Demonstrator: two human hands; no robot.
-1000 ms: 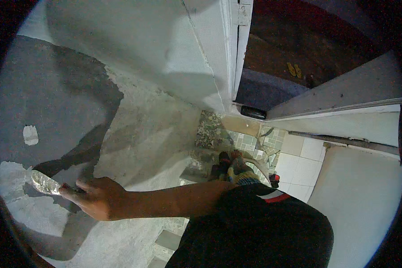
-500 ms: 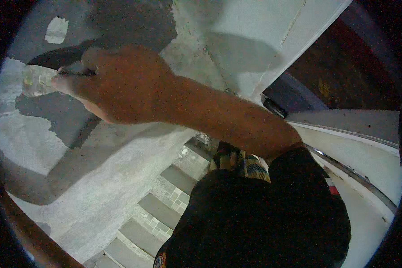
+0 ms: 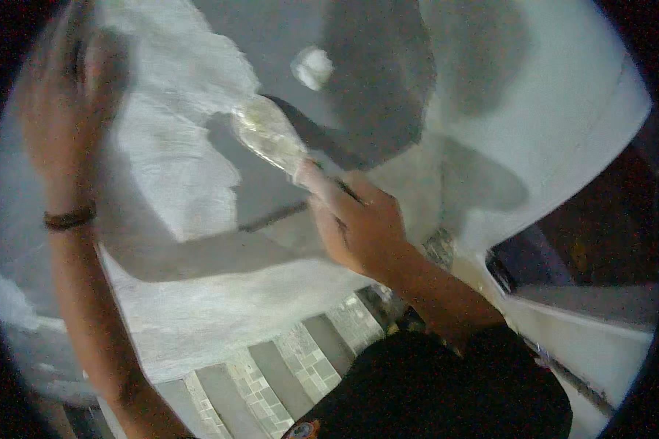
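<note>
In my right hand (image 3: 362, 223) is a putty knife (image 3: 267, 132), its pale handle gripped in closed fingers and its blade smeared with whitish paste. The blade lies at the edge between a white coated area (image 3: 176, 124) and a dark grey patch (image 3: 373, 66) of wall. A small white dab (image 3: 313, 68) sits on the grey patch, up and right of the blade. At the far left my left hand (image 3: 69, 95) is raised near the wall, its blurred fingers stretched upward and apart. Whether it touches the wall I cannot tell. A dark band (image 3: 69, 217) circles its wrist.
Below the wall, tiled steps (image 3: 263, 380) run down past my dark sleeve (image 3: 454, 380). A pale wall panel (image 3: 549, 146) adjoins at the right, with a dark opening (image 3: 600, 212) beyond its edge. A small black object (image 3: 501, 271) is by that edge.
The view has shifted, so the wall patch appears farther right. My left hand has come into view at the upper left. The putty knife now points up and left, with more of its blade showing.
</note>
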